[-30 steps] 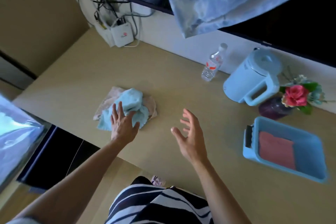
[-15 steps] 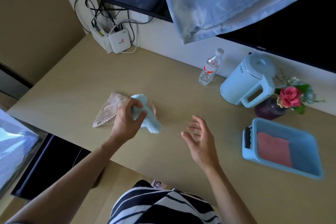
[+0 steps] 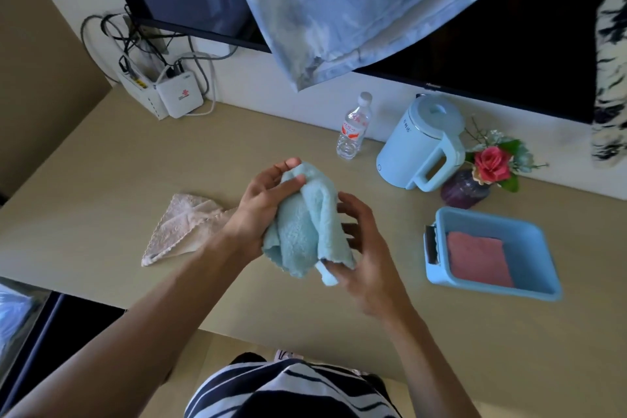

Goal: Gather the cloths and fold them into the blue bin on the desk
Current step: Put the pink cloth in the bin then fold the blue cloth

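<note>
Your left hand (image 3: 261, 204) gripped the light blue cloth (image 3: 305, 227) near its top, holding it above the desk (image 3: 101, 180) — the fabric hung down bunched. Your right hand (image 3: 366, 248) pinched its lower corner, fingers otherwise spread. The pink cloth (image 3: 183, 224) lay flat on the desk just left of your left wrist. The blue bin (image 3: 529, 241) sat to the right, apart from both hands, with a folded red cloth (image 3: 478, 258) inside.

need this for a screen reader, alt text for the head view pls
Both hands hold a light blue cloth above a beige desk. A pink cloth lies to the left; a blue bin with a folded red cloth sits right.
</note>
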`<state>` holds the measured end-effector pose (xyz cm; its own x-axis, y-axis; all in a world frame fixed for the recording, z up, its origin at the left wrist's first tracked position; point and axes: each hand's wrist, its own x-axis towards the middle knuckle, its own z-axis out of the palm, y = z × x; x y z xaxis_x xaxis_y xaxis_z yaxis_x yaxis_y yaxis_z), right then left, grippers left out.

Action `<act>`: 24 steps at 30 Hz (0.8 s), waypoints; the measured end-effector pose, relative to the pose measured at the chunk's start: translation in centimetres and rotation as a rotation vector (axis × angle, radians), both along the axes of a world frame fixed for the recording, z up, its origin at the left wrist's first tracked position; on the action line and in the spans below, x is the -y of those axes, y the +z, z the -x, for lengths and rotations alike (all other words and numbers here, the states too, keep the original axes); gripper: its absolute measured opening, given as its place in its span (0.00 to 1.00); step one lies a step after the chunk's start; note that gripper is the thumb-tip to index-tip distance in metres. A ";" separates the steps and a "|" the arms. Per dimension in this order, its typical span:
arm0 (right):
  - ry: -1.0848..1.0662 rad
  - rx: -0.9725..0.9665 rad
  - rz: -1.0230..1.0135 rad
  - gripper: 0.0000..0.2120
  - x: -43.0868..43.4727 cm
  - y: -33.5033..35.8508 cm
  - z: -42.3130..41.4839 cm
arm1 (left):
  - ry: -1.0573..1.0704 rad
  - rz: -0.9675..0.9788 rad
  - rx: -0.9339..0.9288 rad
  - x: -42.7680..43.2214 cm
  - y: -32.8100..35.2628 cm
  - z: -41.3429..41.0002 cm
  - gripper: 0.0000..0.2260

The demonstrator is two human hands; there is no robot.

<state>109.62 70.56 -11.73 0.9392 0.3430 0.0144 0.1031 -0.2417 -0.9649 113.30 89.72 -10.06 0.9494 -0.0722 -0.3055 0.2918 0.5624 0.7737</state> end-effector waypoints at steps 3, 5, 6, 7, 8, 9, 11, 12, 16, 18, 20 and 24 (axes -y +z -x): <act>-0.220 0.156 0.005 0.15 0.2 0.2 -0.6 | -0.039 -0.107 -0.086 0.6 -0.5 -1.0 0.22; -0.317 0.166 0.004 0.08 0.4 0.9 -1.3 | -0.108 -0.444 -0.092 1.0 -0.6 -1.5 0.20; -0.345 0.137 0.004 0.07 0.5 1.2 -1.8 | -0.149 -0.686 -0.063 1.2 -0.6 -1.5 0.20; -0.363 0.093 0.006 0.06 0.7 1.5 -2.2 | -0.163 -0.897 0.012 1.4 -0.4 -1.4 0.23; -0.373 0.045 0.010 0.04 0.8 1.7 -2.7 | -0.152 -1.014 0.123 1.6 -0.2 -1.3 0.25; -0.377 0.002 0.026 0.03 0.9 1.9 -3.2 | -0.151 -1.033 0.235 1.9 0.3 -1.1 0.25; -0.341 -0.080 0.036 0.01 1.1 2.4 -3.9 | -0.261 -0.929 0.374 2.6 1.6 -0.6 0.22; -0.306 -0.133 0.011 0.01 1.1 2.8 -4.1 | -0.350 -0.869 0.394 3.0 2.0 -0.3 0.22; -0.160 -0.302 -0.051 0.05 1.6 3.8 -4.8 | -0.418 -0.851 0.414 4.1 1.6 0.0 0.25; -0.045 -0.290 0.031 0.10 2.1 3.8 -5.1 | -0.384 -0.858 0.371 4.3 1.3 -0.3 0.24; 0.055 -0.288 0.058 0.17 2.6 3.7 -5.3 | -0.333 -0.882 0.362 4.4 0.8 -0.6 0.19; 0.090 -0.248 0.109 0.14 3.9 3.7 -5.7 | -0.286 -0.923 0.403 4.1 0.7 -1.4 0.10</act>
<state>115.30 66.66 -8.01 0.8751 0.4119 -0.2540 -0.1076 -0.3461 -0.9320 114.74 85.64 -9.39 0.9775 -0.2100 -0.0216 -0.0536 -0.3457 0.9368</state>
